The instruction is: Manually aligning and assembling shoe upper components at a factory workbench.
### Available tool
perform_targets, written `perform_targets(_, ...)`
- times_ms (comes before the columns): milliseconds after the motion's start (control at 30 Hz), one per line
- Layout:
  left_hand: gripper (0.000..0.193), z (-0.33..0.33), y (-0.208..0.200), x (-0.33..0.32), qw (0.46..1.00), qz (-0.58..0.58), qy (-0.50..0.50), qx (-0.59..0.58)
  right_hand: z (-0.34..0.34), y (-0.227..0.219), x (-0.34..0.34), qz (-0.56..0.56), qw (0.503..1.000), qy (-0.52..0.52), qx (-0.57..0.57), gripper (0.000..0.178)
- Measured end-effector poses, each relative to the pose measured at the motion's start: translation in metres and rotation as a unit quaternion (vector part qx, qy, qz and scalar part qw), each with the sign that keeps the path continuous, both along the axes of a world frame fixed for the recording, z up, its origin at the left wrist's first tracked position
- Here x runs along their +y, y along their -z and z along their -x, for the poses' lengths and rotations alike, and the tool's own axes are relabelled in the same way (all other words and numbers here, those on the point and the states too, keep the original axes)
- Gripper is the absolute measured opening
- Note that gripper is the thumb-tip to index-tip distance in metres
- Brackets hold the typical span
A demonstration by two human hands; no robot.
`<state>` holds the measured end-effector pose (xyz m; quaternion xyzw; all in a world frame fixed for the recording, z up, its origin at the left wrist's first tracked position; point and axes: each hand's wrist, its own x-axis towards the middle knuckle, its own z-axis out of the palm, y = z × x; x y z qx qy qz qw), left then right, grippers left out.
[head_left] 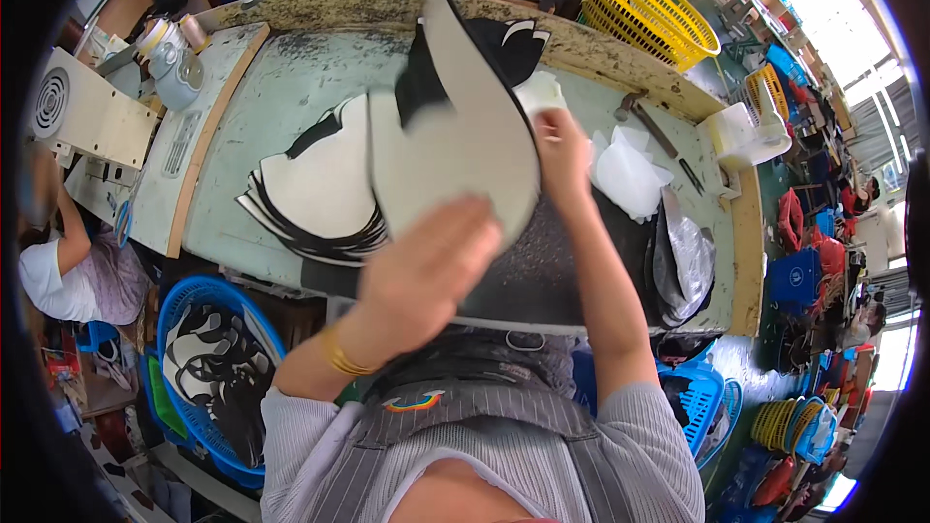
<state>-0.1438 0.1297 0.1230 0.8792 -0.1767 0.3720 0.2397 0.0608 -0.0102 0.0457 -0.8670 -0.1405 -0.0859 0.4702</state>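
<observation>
A large white piece with a dark edge and a curved, pointed top (475, 107), cut like a shoe part, is raised over the bench and smeared by motion. My left hand (431, 257), also blurred, lies with stretched fingers against its lower part. Beside the piece's right edge is my right hand (564, 150), its fingers curled closed; what they hold, if anything, is hidden. A white scrap (540, 92) shows just behind that hand. To the left, a fanned stack of white, black-edged pieces (325, 184) rests on the bench. More black pieces (509, 48) lie beyond.
Crumpled white sheeting (630, 172), a hammer (651, 124) and a dark slim tool (691, 176) lie on the right. Wooden rims edge the bench (232, 184). A blue basket of cut pieces (218, 378) stands at lower left; a yellow basket (649, 10) is behind. Another person (77, 271) sits left.
</observation>
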Motion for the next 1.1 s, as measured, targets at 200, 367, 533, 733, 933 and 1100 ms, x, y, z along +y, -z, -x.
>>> perform_targets(200, 0.029, -0.02, 0.082, -0.044, 0.964, -0.104, 0.149, 0.196, -0.048, 0.044, -0.101, 0.186, 0.981, 0.057, -0.019, 0.036)
perform_targets(367, 0.039, -0.164, 0.088, -0.043, 0.981, 0.013, 0.044, 0.187, -0.053, 0.051, -0.107, 0.018, 0.992, 0.007, 0.124, 0.027)
perform_targets(533, 0.047, -0.203, 0.101, -0.037, 0.924, -0.128, -0.027, 0.36, -0.031, -0.011, -0.125, -0.248, 0.962, -0.02, 0.117, 0.015)
perform_targets(733, 0.029, -0.14, 0.061, -0.074, 0.969, 0.208, 0.095, 0.087, 0.017, -0.017, -0.119, -0.469, 0.833, -0.079, 0.284, 0.019)
perform_targets(933, 0.034, -0.09, 0.058, -0.054, 0.993, 0.061, 0.098, 0.001, 0.07, -0.019, -0.091, -0.502, 0.78, -0.167, 0.335, 0.032)
perform_targets(1100, 0.033, -0.051, 0.054, -0.048, 0.999, 0.013, 0.04, -0.025, 0.1, -0.019, -0.086, -0.388, 0.835, -0.203, 0.334, 0.029)
